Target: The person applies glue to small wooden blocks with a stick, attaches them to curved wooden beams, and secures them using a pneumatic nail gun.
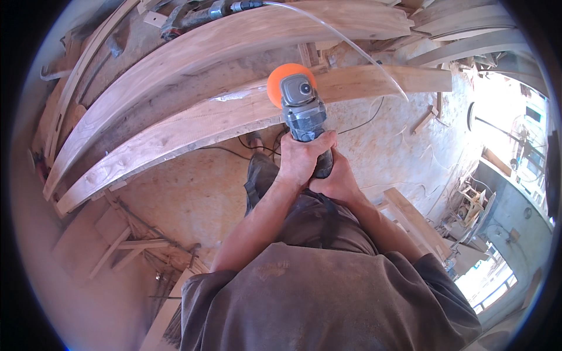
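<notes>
An angle grinder (304, 120) with a round orange disc (278, 88) is held out in front of my body. My left hand (298, 158) is wrapped around the middle of its grey body. Further back, my right hand (338, 180) grips the dark rear handle, with its fingers partly hidden. The disc is over the nearer curved wooden beam (175, 133); whether it touches the wood I cannot tell. A pale patch (235, 95) marks the beam just left of the disc.
Beyond lies a second curved beam (199, 50), with a hand tool (202, 16) and a clear hose (345, 38) above it. Dark cables (231, 152) trail over the dusty floor near my foot. Planks (410, 219) stand at right, and a wooden frame (137, 245) at left.
</notes>
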A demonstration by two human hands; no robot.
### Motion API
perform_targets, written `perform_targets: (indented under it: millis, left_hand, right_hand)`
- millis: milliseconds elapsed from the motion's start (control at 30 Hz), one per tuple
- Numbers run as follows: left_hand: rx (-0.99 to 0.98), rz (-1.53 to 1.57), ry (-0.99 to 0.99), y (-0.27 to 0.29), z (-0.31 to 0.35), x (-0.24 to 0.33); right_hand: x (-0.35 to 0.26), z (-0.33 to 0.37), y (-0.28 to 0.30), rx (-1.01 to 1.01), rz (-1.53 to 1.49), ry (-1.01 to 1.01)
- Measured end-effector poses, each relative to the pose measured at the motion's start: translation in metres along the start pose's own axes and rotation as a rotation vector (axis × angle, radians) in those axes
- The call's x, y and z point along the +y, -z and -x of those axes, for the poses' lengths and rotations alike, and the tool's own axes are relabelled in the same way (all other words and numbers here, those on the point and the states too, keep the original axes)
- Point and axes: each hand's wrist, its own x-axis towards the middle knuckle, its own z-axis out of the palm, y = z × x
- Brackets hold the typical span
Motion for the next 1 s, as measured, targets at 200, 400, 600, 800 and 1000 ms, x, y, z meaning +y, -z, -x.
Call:
perform_targets:
  millis: [200, 400, 600, 800, 1000]
  left_hand:
    - [-0.068, -0.193, -0.060, -0.010, -0.014, -0.013]
    - [0.025, 0.022, -0.031, -0.005, 0.001, 0.003]
    - [0.077, -0.131, -0.005, -0.015, -0.005, -0.001]
    - [0.061, -0.098, -0.012, -0.021, -0.007, 0.003]
    - [0.095, -0.033, -0.017, -0.010, -0.001, 0.006]
  right_hand:
    - [0.007, 0.002, 0.007, 0.021, -0.120, 0.007]
    - [-0.007, 0.000, 0.004, -0.062, -0.033, -0.019]
    - [0.007, 0.000, 0.008, -0.079, -0.139, -0.047]
    - [-0.015, -0.001, 0.014, -0.060, -0.107, -0.096]
    - [-0.005, -0.005, 0.004, -0.103, -0.092, 0.020]
